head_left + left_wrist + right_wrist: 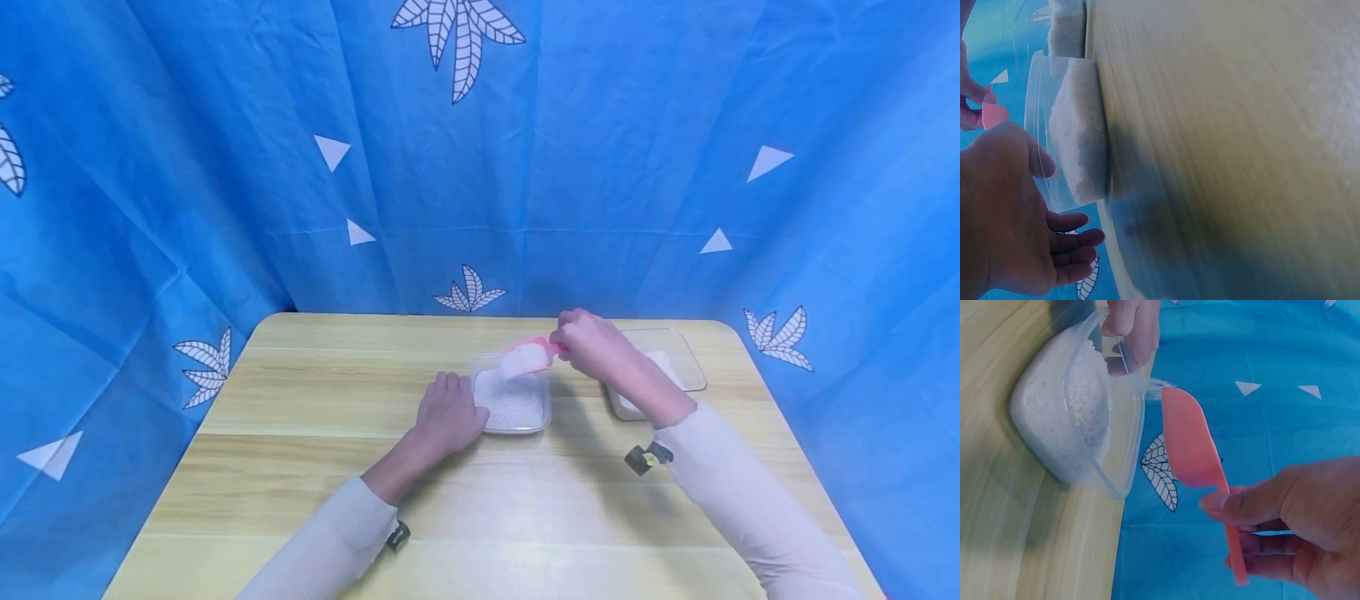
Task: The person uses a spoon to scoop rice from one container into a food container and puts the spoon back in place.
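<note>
Right hand (592, 342) is gripping the pink scoop (528, 357), tipping white grains into the near container (513, 402) at tabletop centre. Left hand (448, 412), fingers relaxed, is steadying its 9 o'clock wall. Far container (686, 354) at 3 o'clock is holding grains: transfer seemingly partway.

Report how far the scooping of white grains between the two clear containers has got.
Done: the near clear plastic container already holds a deep layer of white grains. In hand: the right hand holds the pink plastic scoop, loaded, over it, while the left hand steadies its side. Left: the far clear container still shows grains, so more transfers seem likely.
</note>
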A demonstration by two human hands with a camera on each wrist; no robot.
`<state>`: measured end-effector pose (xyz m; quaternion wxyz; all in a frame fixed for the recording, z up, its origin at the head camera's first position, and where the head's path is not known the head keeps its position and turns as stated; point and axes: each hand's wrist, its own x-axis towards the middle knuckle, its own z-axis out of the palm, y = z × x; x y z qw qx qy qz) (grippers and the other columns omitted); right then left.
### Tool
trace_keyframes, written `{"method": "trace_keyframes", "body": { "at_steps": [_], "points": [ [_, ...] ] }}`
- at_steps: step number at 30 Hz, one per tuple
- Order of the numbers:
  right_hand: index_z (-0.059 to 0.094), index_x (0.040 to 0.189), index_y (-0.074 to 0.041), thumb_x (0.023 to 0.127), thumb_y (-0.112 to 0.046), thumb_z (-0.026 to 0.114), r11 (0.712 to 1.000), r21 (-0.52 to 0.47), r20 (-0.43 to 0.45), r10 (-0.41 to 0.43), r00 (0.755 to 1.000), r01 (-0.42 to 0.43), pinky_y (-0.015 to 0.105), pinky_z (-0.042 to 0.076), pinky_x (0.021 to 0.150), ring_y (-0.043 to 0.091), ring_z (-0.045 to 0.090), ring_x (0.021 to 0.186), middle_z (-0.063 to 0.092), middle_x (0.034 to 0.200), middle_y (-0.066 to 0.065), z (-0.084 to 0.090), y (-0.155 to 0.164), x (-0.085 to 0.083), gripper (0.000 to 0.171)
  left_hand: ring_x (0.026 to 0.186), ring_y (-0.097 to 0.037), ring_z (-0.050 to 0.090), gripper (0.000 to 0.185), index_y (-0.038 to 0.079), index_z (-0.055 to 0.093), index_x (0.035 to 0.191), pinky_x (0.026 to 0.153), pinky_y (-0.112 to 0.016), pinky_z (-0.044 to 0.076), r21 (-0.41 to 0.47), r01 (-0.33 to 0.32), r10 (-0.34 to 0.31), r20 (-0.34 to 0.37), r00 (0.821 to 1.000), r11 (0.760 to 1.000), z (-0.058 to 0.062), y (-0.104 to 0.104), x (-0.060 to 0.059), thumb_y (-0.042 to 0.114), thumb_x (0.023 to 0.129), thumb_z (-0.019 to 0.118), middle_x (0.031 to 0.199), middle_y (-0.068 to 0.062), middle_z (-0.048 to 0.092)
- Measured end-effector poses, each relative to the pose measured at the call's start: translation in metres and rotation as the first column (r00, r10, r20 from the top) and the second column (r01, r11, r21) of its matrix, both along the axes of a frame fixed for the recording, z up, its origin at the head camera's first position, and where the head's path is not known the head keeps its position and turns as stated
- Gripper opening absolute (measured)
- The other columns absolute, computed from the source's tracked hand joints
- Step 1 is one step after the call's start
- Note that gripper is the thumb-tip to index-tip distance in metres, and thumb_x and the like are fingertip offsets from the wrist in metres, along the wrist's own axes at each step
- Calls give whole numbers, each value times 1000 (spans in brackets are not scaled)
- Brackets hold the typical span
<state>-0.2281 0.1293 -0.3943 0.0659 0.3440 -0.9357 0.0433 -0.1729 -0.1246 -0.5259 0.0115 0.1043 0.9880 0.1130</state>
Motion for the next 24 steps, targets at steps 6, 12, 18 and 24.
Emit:
{"method": "trace_keyframes", "body": {
  "at_steps": [6,12,18,24],
  "points": [
    [80,87,-9,85,1,76,1000,11,-42,3,999,-2,38,53,72,25,59,81,68,87,8,1,1,4,12,95,-27,42,45,-3,56,110,87,-38,41,-14,-3,3,11,1000,1000,1,0,0,38,92,49,102,-13,51],
    [80,85,-9,86,3,73,1000,14,-74,6,997,-5,35,50,69,25,55,77,66,84,8,0,1,5,14,94,-27,43,47,-4,56,111,86,-38,41,-6,1,-1,15,1000,1000,2,1,1,38,91,50,102,-14,52],
    [78,81,-10,84,8,70,1000,24,-82,8,997,-6,33,45,66,23,52,75,65,82,7,-2,1,5,20,93,-27,43,47,-5,57,110,85,-38,41,-1,-2,2,5,1000,1000,4,1,3,37,91,51,100,-14,52],
    [78,82,-10,81,12,69,1000,28,-77,9,997,-6,29,43,67,21,50,76,66,83,6,-3,-1,6,24,92,-27,42,47,-5,56,109,85,-38,41,-8,-2,2,11,1000,1000,6,1,2,38,92,51,100,-14,51]
  ]
}}
